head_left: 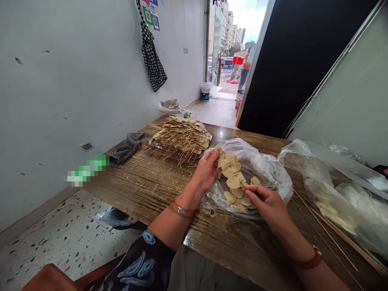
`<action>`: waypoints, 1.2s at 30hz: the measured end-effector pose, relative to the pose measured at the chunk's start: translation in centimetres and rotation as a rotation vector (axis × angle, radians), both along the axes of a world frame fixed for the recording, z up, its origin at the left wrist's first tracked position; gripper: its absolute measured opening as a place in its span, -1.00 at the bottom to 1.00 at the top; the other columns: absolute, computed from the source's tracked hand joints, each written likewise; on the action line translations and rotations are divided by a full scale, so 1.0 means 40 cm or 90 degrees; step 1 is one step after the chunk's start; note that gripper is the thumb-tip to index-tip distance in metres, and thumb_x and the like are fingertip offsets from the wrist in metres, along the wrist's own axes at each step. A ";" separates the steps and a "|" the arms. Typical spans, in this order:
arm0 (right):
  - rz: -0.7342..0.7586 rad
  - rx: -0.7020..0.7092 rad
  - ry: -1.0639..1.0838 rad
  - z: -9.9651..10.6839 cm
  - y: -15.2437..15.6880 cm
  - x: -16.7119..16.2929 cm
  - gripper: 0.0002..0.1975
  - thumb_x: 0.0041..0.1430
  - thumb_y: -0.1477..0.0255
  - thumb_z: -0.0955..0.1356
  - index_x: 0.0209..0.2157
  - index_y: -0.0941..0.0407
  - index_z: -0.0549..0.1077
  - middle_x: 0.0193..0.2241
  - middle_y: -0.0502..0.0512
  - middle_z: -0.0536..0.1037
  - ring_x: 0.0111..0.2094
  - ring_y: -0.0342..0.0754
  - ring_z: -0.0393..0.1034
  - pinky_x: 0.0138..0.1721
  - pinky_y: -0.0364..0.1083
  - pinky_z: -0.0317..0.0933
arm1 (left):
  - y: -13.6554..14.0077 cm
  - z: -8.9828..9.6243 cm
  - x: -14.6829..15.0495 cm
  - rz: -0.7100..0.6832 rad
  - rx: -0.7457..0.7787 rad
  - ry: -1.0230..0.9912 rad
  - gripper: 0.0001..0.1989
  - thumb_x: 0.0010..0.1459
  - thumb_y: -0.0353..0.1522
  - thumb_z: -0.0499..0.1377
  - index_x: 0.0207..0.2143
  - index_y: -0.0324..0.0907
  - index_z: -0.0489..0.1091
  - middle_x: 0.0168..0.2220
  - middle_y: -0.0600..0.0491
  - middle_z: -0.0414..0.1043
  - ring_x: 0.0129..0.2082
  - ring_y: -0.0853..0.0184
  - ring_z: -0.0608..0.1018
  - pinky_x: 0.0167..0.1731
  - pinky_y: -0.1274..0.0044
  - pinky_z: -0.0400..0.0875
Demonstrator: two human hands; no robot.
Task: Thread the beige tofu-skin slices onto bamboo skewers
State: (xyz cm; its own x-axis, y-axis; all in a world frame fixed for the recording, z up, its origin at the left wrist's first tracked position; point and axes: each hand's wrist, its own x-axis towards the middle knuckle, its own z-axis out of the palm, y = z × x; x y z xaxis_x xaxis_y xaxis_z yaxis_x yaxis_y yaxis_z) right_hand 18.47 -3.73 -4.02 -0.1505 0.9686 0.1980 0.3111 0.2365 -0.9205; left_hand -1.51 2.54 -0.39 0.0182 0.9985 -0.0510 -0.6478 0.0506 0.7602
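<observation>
A row of thin, round, pale beige slices (233, 169) runs between my two hands, held above an opened clear plastic bag (273, 171). My left hand (209, 166) has its fingers closed on the upper end of this skewer of slices. At the lower end, my right hand (263, 200) pinches what looks like the stick, against the nearest slice. Most of the stick is hidden by the slices. More loose slices (241, 202) lie on the bag just below. Beyond my left hand, a large heap of skewered slices (184, 135) is stacked with its sticks pointing toward me.
Bare bamboo skewers (330, 230) lie on the right of the wooden table (145, 190), beside another plastic bag (339, 194) with pale contents. A dark grey cloth (127, 147) rests at the left edge. Behind the heap sits a further bag (169, 106).
</observation>
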 end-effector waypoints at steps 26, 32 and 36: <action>-0.063 0.087 -0.088 0.011 -0.005 -0.005 -0.77 0.16 0.27 0.33 -0.36 0.12 0.55 -0.35 0.14 0.58 -0.36 -0.02 0.42 -0.38 -0.07 0.26 | -0.019 -0.011 0.027 -0.115 -0.033 0.120 -0.69 -0.15 -0.28 0.41 -0.38 -0.29 0.48 -0.46 0.00 0.54 -0.55 0.42 0.53 -0.56 0.63 0.42; -0.079 0.204 -0.198 0.015 -0.009 -0.004 -0.82 0.22 0.37 0.29 -0.36 0.10 0.52 -0.39 0.11 0.55 -0.32 0.00 0.42 -0.32 -0.05 0.26 | -0.018 -0.019 0.031 -0.099 -0.036 0.126 -0.67 -0.18 -0.27 0.42 -0.40 -0.29 0.48 -0.46 0.00 0.54 -0.55 0.41 0.53 -0.54 0.59 0.44; -0.098 0.243 -0.279 0.013 -0.009 0.000 -0.82 0.24 0.39 0.27 -0.33 0.09 0.51 -0.37 0.11 0.52 -0.29 0.02 0.42 -0.25 -0.02 0.26 | -0.020 -0.018 0.035 -0.100 -0.040 0.120 -0.68 -0.16 -0.27 0.40 -0.39 -0.27 0.47 -0.45 0.01 0.53 -0.53 0.40 0.54 -0.52 0.59 0.45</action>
State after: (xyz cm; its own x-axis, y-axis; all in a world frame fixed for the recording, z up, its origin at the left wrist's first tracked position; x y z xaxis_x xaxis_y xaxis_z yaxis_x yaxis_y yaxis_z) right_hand 18.47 -4.10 -3.50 -0.1596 0.8585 0.4874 0.6991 0.4469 -0.5582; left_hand -0.11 1.76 -1.13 0.1575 0.9788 -0.1306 -0.4755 0.1911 0.8587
